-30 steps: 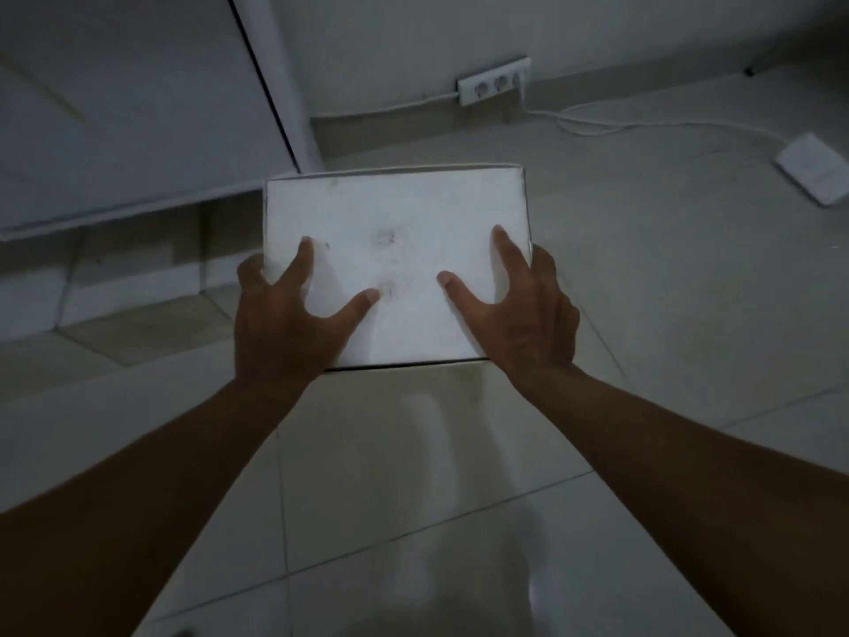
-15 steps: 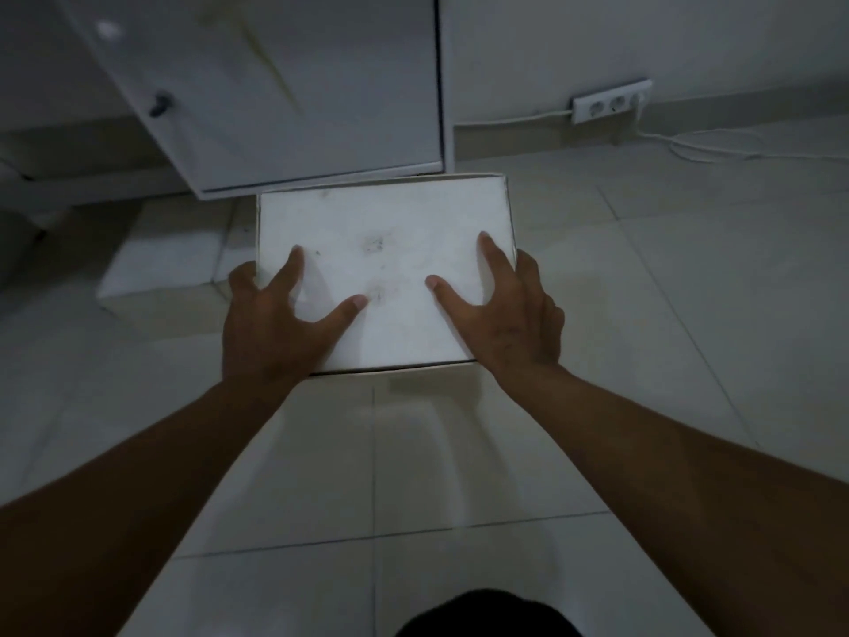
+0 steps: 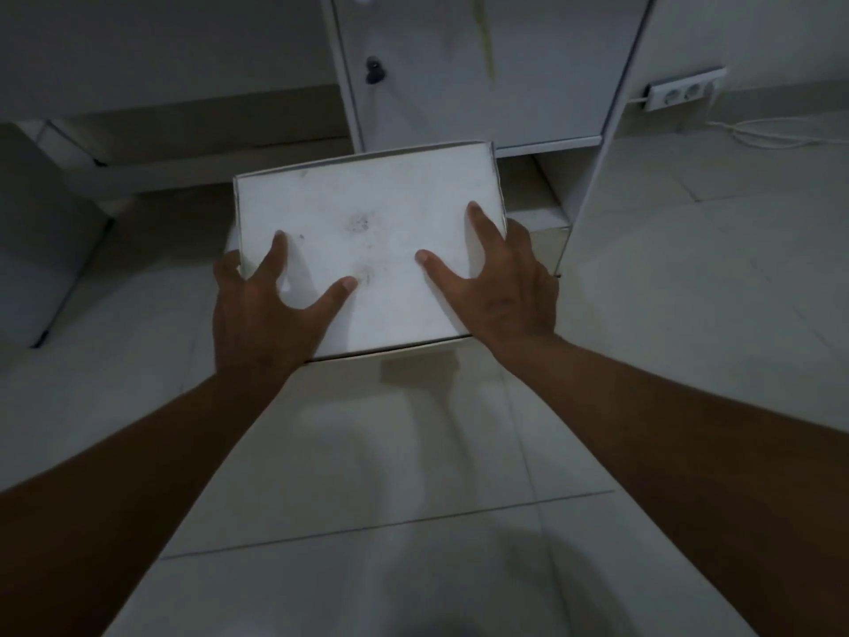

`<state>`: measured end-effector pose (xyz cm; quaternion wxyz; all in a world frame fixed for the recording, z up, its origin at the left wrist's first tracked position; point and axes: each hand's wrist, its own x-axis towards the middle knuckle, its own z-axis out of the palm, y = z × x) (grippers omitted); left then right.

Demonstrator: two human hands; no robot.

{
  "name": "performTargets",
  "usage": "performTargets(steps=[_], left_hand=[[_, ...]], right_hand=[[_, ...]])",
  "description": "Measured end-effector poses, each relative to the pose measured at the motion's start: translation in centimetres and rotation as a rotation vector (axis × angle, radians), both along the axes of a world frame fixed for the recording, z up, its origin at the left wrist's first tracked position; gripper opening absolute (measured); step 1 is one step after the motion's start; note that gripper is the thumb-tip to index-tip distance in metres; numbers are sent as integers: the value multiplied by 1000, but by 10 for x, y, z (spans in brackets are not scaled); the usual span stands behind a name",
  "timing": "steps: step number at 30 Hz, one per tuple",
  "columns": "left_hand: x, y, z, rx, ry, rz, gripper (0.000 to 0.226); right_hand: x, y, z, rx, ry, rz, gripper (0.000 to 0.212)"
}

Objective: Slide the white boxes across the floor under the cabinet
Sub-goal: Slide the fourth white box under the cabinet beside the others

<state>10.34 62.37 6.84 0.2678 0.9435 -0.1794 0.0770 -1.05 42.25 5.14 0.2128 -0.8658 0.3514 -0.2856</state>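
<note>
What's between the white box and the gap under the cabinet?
Another white box already sits in the gap under the cabinet, just behind the far right corner of the held white box. It looks likely to block a straight push there. Both hands, left hand and right hand, rest directly on the held box.

No legible text, label or brand anywhere; white box [image 3: 367,250] top – smudges only.
</note>
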Motion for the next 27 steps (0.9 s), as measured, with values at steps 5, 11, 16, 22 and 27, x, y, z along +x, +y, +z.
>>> performTargets(steps=[5,11,16,22,27], left_hand=[[45,62,6,-9,3,-60,101],[90,126,15,-58,-27,-142,97],[113,168,22,-52,0,-157,97],[126,203,20,-14,0,-92,100],[134,220,11,-16,-2,-9,103]], right_hand=[[38,67,5,-10,7,-40,87],[75,136,16,-27,22,-90,87],[96,184,25,-48,35,-145,85],[114,219,24,-5,65,-96,85],[135,228,9,1,33,-42,84]])
